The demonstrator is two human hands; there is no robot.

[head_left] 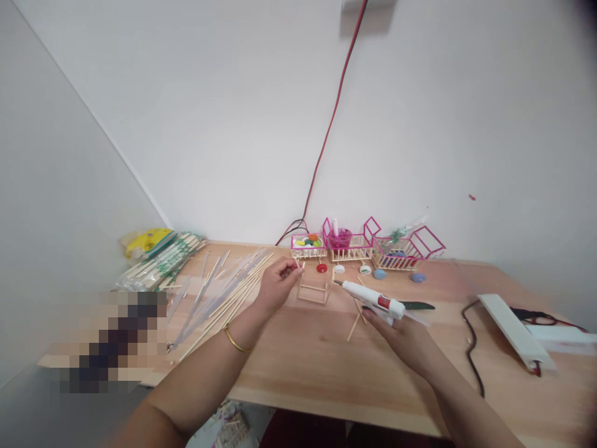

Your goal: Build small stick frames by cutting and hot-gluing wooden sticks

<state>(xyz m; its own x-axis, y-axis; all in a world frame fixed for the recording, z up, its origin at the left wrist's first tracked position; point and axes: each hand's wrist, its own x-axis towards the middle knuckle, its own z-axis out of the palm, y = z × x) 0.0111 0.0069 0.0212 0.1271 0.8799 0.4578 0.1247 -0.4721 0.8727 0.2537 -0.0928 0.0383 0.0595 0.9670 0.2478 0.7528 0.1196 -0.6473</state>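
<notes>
My left hand (278,281) is closed in a pinch on a short wooden stick (302,274). That stick stands at the left corner of a small frame of wooden sticks (313,300) on the table; I cannot tell whether it is joined there. My right hand (401,333) is wrapped round a white hot glue gun (370,295) with a red patch. Its nozzle points left, close to the frame's right upright. Below the gun, loose stick pieces (353,328) lie crossed. A dark green blade-shaped thing (418,305) shows behind the gun.
Little stick carts with pink trim (352,252) and round coloured wheels line the wall. Long wooden sticks (233,292) and clear glue sticks (198,305) spread at left, beside packaged sticks (168,261). A white power strip (510,330) with a dark cord (473,348) lies right.
</notes>
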